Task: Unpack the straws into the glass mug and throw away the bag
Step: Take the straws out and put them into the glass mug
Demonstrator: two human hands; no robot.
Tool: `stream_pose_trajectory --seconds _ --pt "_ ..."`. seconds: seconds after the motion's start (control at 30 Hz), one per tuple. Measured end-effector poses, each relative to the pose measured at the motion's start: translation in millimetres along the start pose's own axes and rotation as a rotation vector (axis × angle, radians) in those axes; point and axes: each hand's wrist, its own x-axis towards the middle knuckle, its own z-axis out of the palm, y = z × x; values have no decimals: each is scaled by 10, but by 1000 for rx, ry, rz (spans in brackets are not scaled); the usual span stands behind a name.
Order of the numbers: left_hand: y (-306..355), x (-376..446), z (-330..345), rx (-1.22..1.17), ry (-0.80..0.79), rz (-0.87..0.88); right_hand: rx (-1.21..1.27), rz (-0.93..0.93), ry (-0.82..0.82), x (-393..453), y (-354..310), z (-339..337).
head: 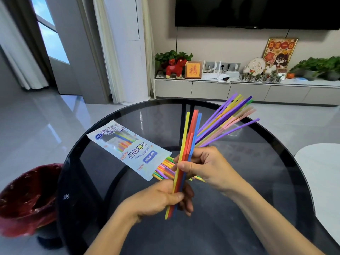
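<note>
My left hand (158, 199) grips a small bunch of straws (189, 137), yellow, red and blue, standing nearly upright over the round dark glass table (239, 227). My right hand (206, 164) holds a larger fan of straws (228, 120), mostly purple, yellow and pink, pointing up and to the right. The printed straw bag (127, 148) lies on the table to the left of my hands, its open end toward them, with several coloured straws (165, 168) sticking out. No glass mug shows in this view.
A bin lined with a red bag (27, 197) stands on the floor left of the table. A white surface (322, 173) edges in at the right. Behind the table runs a low TV cabinet (239, 89) with plants and ornaments.
</note>
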Motion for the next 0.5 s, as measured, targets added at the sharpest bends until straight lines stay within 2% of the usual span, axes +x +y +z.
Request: stream_pose_trajectory --seconds 0.07,0.13,0.23,0.3,0.4,0.5 --pt "25 -4 -19 -4 107 -12 59 -14 124 26 -35 -11" --pt "54 0 -61 24 337 34 156 -65 317 79 -102 -79" --pt "126 -29 -129 -3 723 108 334 -167 694 164 -212 -321" --pt "133 -38 -166 -29 877 117 342 -218 896 191 -234 -485" --pt "102 -23 -157 14 917 101 249 -228 1022 239 -126 -566" --pt "98 14 -101 86 862 94 55 -191 1038 335 48 -514"
